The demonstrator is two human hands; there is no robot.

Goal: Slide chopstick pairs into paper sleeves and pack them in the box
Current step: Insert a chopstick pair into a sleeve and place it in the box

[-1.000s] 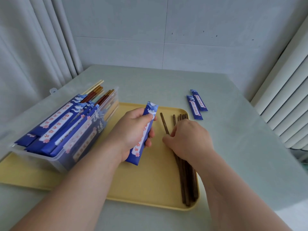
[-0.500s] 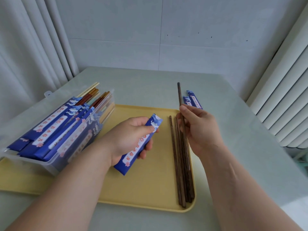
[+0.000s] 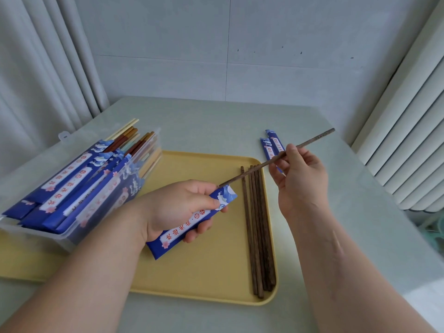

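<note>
a blue paper sleeve (image 3: 192, 221) is gripped in the left hand (image 3: 179, 207) above the yellow tray (image 3: 211, 265). a dark chopstick (image 3: 276, 158) is pinched in the right hand (image 3: 299, 180), its tip at the sleeve's mouth. filled sleeves are packed in the clear box (image 3: 72, 188) at left.

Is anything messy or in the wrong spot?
Mostly tidy. Two spare sleeves lie on the table, off the yellow tray, and one loose chopstick sits slightly apart from the other chopsticks.

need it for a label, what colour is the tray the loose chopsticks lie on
Pale yellow, plain with no pattern: the tray shows best in the head view.
</note>
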